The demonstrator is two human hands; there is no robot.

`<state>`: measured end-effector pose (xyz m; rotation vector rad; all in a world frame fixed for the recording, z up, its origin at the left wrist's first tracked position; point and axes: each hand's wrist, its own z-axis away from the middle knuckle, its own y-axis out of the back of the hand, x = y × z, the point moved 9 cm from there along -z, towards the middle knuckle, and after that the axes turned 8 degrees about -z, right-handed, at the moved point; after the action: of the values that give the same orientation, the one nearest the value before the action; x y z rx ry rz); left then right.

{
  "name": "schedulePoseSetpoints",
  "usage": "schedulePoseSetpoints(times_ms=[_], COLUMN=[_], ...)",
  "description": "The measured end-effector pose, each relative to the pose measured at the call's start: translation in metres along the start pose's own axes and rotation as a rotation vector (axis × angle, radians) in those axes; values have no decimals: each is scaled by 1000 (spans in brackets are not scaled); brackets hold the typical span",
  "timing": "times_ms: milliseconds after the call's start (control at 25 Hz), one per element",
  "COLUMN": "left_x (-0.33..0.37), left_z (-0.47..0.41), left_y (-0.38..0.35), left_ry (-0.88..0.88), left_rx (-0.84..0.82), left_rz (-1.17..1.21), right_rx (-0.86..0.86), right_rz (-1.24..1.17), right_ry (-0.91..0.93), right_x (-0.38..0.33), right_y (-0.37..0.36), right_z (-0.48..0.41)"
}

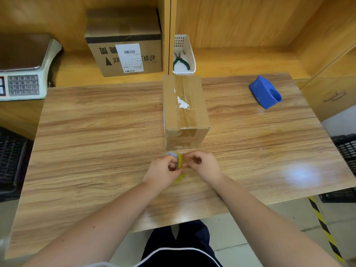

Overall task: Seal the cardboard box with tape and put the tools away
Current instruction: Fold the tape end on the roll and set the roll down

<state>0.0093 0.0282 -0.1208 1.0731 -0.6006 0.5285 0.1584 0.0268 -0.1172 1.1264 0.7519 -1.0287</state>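
Observation:
A small cardboard box (185, 110) stands on the wooden table (96, 132), flaps closed, with clear tape along its top seam and white label scraps on it. Just in front of it my left hand (163, 172) grips a roll of yellowish tape (179, 159), fingers through its core. My right hand (204, 164) pinches at the roll's edge from the right; whether it has the tape's end is not clear. A blue tape dispenser (265, 92) lies at the table's far right.
A white basket (189, 54) with green-handled pliers (180, 61) sits on the shelf behind the box. A larger labelled carton (125, 43) stands left of it, a weighing scale (25, 74) at far left. Black crates (344, 151) flank the table on both sides.

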Motion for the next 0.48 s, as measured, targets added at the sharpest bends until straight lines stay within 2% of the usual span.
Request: schedulePoseSetpoints(times_ms=[120,480], left_x=[9,42], left_z=[-3,-2], left_y=[16,56], left_ry=[29,69], left_rx=[38,123], left_rz=[158,432], right_rx=[2,-7], right_rz=[-24,243], right_ry=[20,148], right_x=[-31,-122], right_y=[15,34], right_z=[-7,-23])
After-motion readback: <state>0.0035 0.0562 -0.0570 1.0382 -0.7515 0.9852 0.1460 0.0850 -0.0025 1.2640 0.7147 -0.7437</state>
